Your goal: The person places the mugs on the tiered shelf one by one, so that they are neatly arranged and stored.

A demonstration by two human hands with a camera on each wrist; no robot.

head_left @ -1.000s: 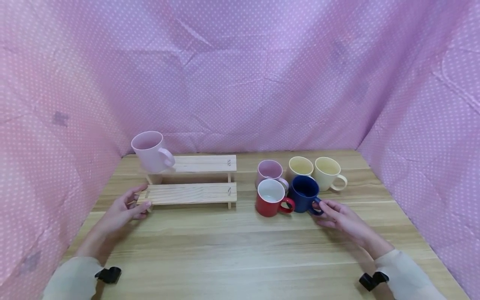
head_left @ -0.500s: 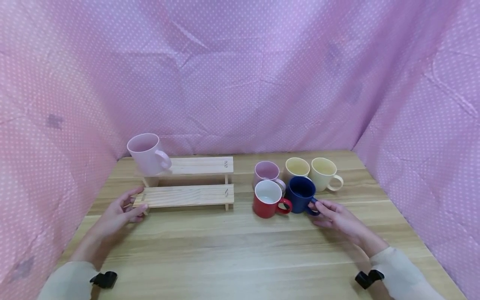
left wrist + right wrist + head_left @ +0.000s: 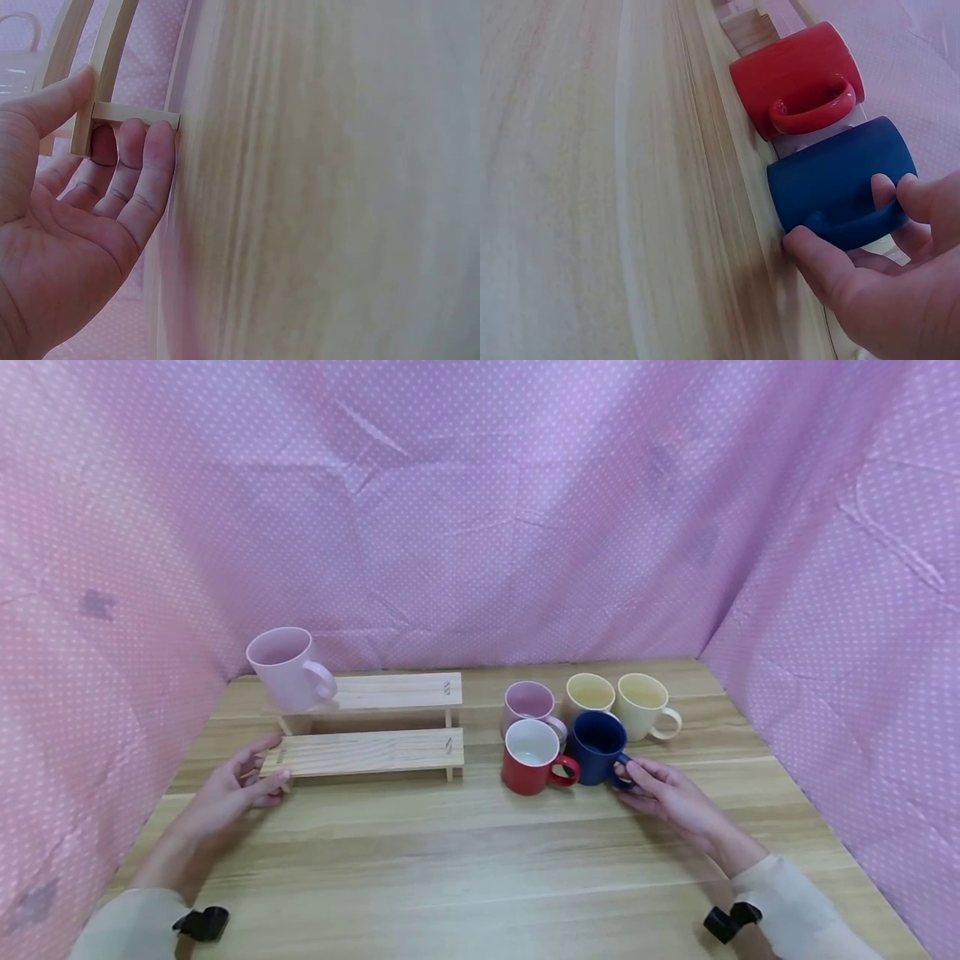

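At the left end of the two-tier wooden shelf rack [image 3: 367,753], my left hand [image 3: 225,795] grips the front, lower board. In the left wrist view, the thumb lies along the board and the other fingers curl in by its short leg [image 3: 135,114]. My right hand [image 3: 678,802] holds a dark blue mug [image 3: 597,752] by its handle; the mug stands upright on the table. Touching or very near it on the left is a red mug [image 3: 527,770] with a white inside. A pale pink mug [image 3: 288,672] sits on the rack's rear board, at its left end.
Behind the red and blue mugs stand a pink mug [image 3: 527,706] and two cream-yellow mugs, one in the middle [image 3: 589,693] and another mug [image 3: 643,710] at the right. Polka-dot pink cloth [image 3: 480,527] walls the wooden table [image 3: 450,860] at the back and both sides.
The whole head view has drifted slightly, so everything appears a little farther left. Both hands keep their hold on the shelf rack and the blue mug, with no clear movement of either.
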